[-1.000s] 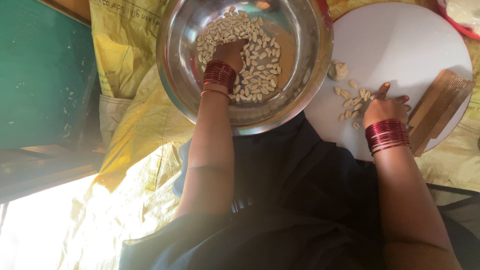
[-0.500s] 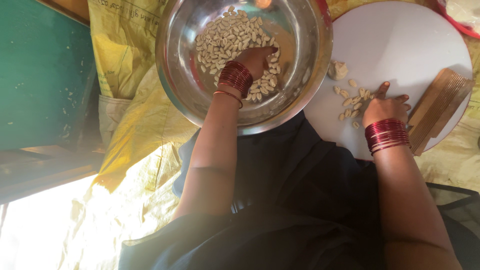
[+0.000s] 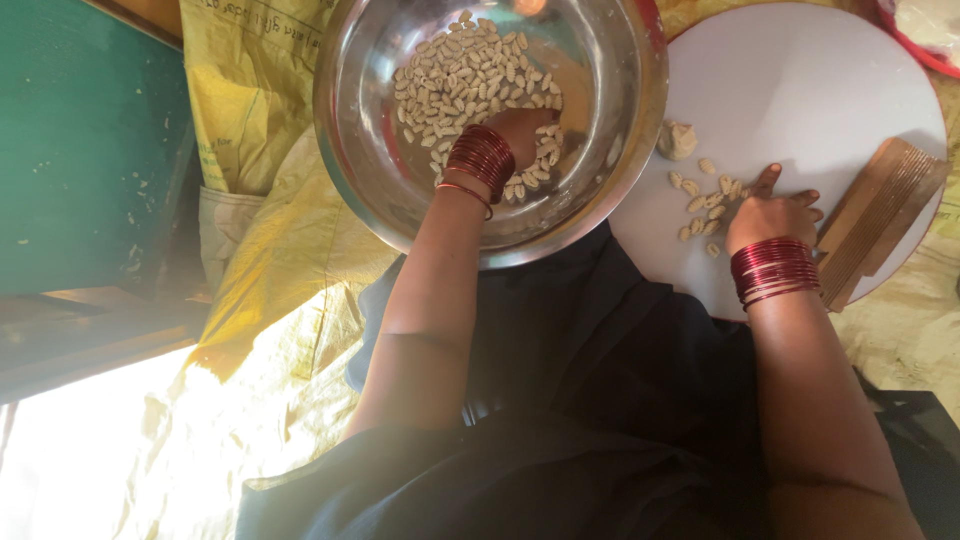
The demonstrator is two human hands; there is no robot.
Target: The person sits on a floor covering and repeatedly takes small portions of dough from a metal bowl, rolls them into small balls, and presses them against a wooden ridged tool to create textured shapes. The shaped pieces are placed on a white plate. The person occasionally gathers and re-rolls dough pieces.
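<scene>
A person's left hand (image 3: 515,130) rests among ridged dough shells (image 3: 470,80) in a steel bowl (image 3: 640,110), fingers curled under, their hold impossible to tell. The right hand (image 3: 770,212) lies flat on the white round board (image 3: 820,90), loose shells (image 3: 705,195) touching its fingertips' left, a ridged wooden paddle (image 3: 880,215) just right.

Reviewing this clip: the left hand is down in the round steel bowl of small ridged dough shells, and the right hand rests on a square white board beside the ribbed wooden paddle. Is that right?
Not quite. The white board is round, not square, as the head view shows. The rest holds: the left hand is in the round steel bowl among the small ridged dough shells, and the right hand rests on the board beside the ribbed wooden paddle.
</scene>
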